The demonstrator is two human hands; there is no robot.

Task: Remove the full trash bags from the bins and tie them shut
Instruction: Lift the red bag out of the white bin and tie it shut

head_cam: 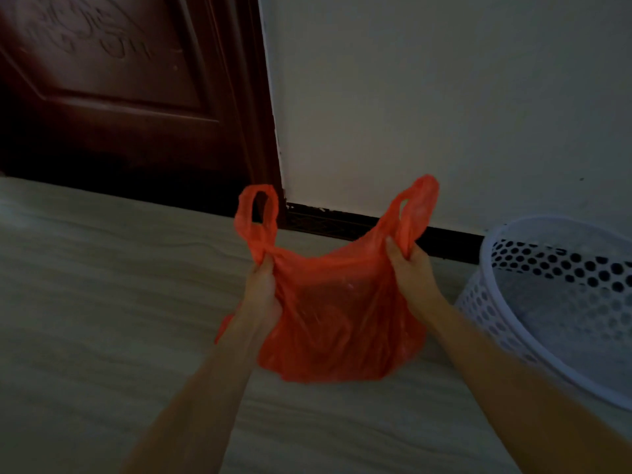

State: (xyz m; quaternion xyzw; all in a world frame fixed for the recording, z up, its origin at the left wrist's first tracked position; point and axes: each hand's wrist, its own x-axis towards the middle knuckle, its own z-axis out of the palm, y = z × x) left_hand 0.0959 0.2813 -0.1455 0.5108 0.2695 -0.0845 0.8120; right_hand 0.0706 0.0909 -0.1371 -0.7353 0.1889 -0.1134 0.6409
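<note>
Red trash bag was out of the bin, sitting on the pale floor mid-frame, near the wall. Left hand had fingers curled tight round the base of the bag's left handle loop; right hand pinched the base of the right loop. Both loops stood up, untied. White perforated bin stood just right of the bag. Dark wooden door far left.

Legible text — none found.
We read no words, numbers or labels anywhere; the door carries only a carved scroll ornament — too dim to count as lettering.
</note>
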